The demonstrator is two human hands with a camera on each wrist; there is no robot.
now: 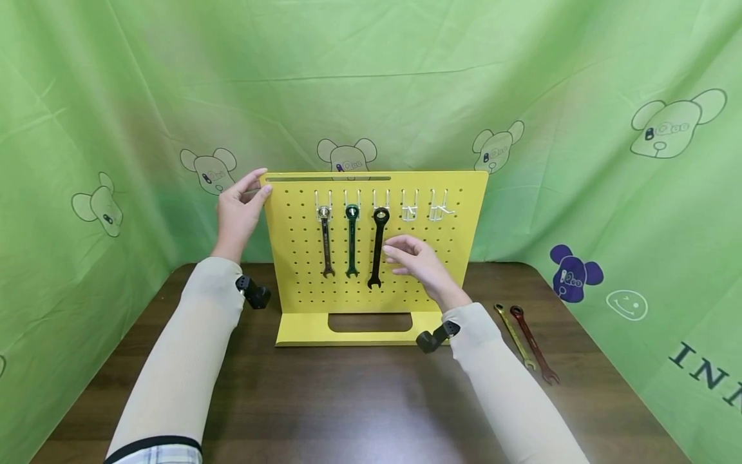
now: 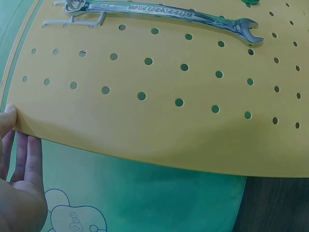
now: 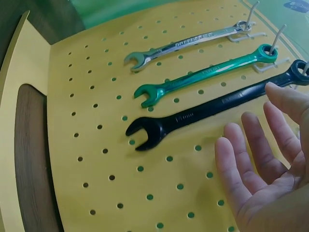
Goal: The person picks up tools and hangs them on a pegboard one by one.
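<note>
A yellow pegboard (image 1: 307,283) stands upright, with a silver wrench (image 1: 326,245), a green wrench (image 1: 351,241) and a black wrench (image 1: 377,248) hanging from its hooks. My left hand (image 1: 236,216) pinches the board's upper left corner between thumb and fingers; the left wrist view shows the thumb in front and fingers behind the edge. Just right of the black wrench is my right hand (image 1: 422,265), fingers apart and loosely bent, holding nothing. In the right wrist view its thumb tip is close to the black wrench (image 3: 207,107); whether they touch I cannot tell.
Two white hooks (image 1: 409,211) at the board's upper right carry no wrench. On the brown table (image 1: 324,406), right of the board, lie a yellow-green wrench (image 1: 514,336) and a red wrench (image 1: 534,345). A green patterned curtain (image 1: 406,96) surrounds the table at the back and sides.
</note>
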